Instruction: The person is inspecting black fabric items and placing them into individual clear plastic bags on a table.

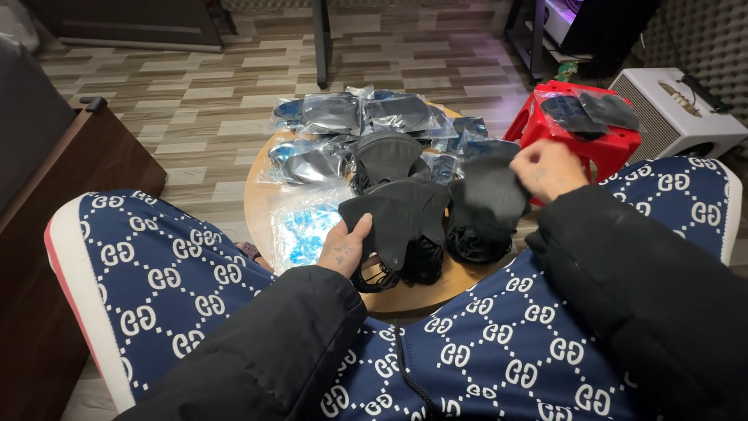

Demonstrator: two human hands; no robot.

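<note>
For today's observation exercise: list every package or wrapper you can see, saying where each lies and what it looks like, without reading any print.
Clear plastic packets: far side of the round table, shiny, dark masks inside.
Clear packets with blue tint: left of the table's middle, crinkled.
Flat clear wrapper with blue print: near left edge, beside the left hand.
Small packets: behind the right hand, partly hidden.

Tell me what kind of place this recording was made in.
Probably a room in a home used for small packing work. The person sits low over a small round wooden table piled with black face masks and clear plastic packets, on a wood-pattern floor beside a red plastic stool.
</note>
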